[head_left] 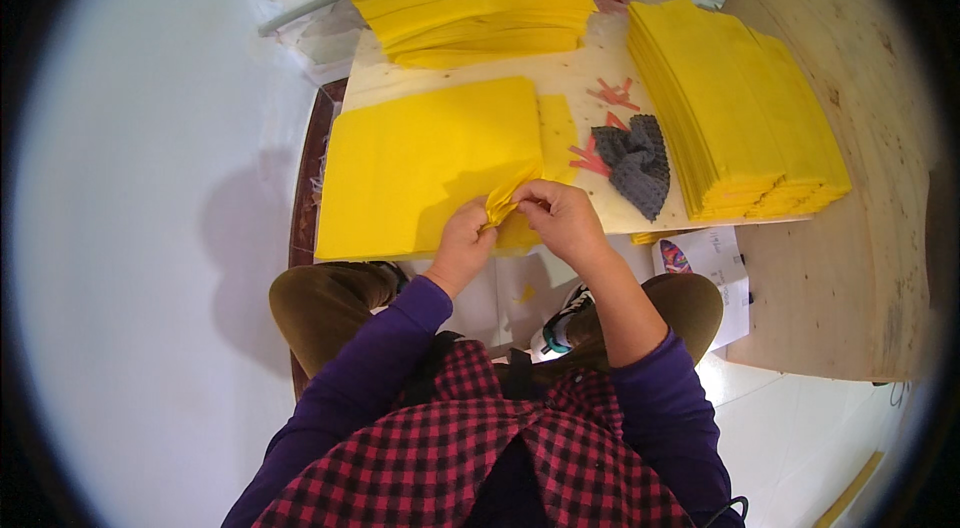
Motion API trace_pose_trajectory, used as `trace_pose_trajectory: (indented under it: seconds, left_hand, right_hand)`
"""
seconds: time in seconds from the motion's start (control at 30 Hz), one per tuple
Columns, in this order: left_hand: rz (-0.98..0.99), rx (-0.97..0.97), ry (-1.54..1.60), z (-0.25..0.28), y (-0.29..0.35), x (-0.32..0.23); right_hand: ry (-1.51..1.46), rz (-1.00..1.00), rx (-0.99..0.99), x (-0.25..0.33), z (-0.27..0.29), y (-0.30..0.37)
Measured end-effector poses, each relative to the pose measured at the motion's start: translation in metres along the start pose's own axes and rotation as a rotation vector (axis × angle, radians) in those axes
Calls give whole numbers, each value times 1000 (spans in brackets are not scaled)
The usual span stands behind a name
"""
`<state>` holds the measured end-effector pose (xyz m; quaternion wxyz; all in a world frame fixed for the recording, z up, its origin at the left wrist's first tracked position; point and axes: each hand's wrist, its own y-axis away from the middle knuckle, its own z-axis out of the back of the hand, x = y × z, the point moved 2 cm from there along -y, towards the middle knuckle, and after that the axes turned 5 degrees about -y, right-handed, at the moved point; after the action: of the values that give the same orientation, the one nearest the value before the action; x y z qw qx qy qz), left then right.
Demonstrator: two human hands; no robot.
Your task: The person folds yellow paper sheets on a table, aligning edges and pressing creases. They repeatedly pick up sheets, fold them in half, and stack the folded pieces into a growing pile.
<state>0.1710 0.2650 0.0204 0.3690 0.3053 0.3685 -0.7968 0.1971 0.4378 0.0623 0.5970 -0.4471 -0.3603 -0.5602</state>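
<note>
A flat yellow fabric sheet (420, 153) lies on the table in front of me, its near right corner gathered up into folds. My left hand (468, 240) closes round the bunched corner from the left. From the right, the fingertips of my right hand (562, 216) pinch the same gathered corner. A narrow yellow piece (556, 138) shows along the sheet's right edge. Whether the sheet is one layer or several, I cannot tell.
A tall pile of yellow fabric (480, 8) stands at the back of the pale table (385, 78). Folded yellow stacks (735, 108) fill the right side. Between lie a crumpled dark grey cloth (637, 168) and red strips (615, 93). A wooden board (850, 128) rises at the right.
</note>
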Motion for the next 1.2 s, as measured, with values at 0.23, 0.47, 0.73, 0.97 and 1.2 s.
trace_pose_trajectory:
  seconds: [0.23, 0.47, 0.73, 0.97, 1.2]
  left_hand:
    - [12, 12, -39, -1, 0, 4]
    - [-47, -55, -16, -5, -1, 0]
    - [-60, -55, -17, -5, -2, 0]
    - [-37, -42, -41, -4, -1, -3]
    - [-41, -38, -57, -2, -1, -10]
  right_hand:
    - [-70, -84, -5, -4, 0, 6]
    - [-312, -325, 14, -5, 0, 9]
    - [-500, -502, 37, 4, -1, 5]
    - [-461, -519, 40, 4, -5, 5]
    - [-536, -504, 3, -1, -3, 10]
